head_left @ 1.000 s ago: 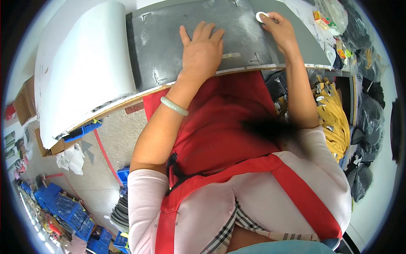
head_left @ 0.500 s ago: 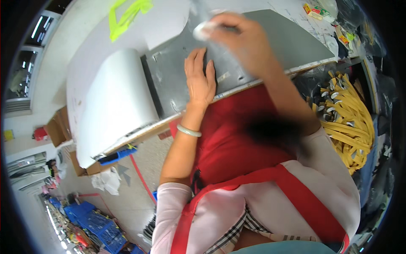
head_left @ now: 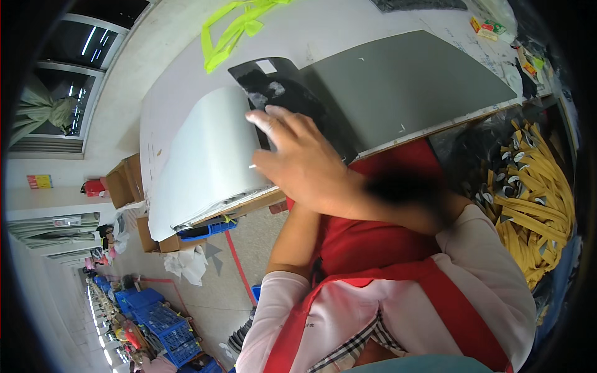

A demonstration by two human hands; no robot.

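A thin dark sheet (head_left: 292, 93) with a whitish smear and a pale patch is tilted up at its right side, beside a stack of white sheets (head_left: 211, 143). Under and right of it lies a flat grey sheet (head_left: 410, 81) with small white corner marks. My right hand (head_left: 305, 155) is in front of the dark sheet, fingers stretched and a little apart, with whitish fingertips. A tiny white bit shows by its thumb; I cannot make out what it is. My left forearm (head_left: 292, 242) passes beneath the right one, and my left hand is hidden behind it.
A bright yellow-green strip (head_left: 214, 53) lies at the table's far side. Small packets (head_left: 485, 28) and a clear bag sit at the far right. Yellow straps (head_left: 528, 199) hang in a bundle below the right edge. Cardboard boxes (head_left: 124, 180) and blue crates (head_left: 165, 336) stand left.
The dark sheet has come up off the grey sheet and shifted left, baring the grey sheet's marks. My right hand has swung down and left, across my left hand. The view has shifted.
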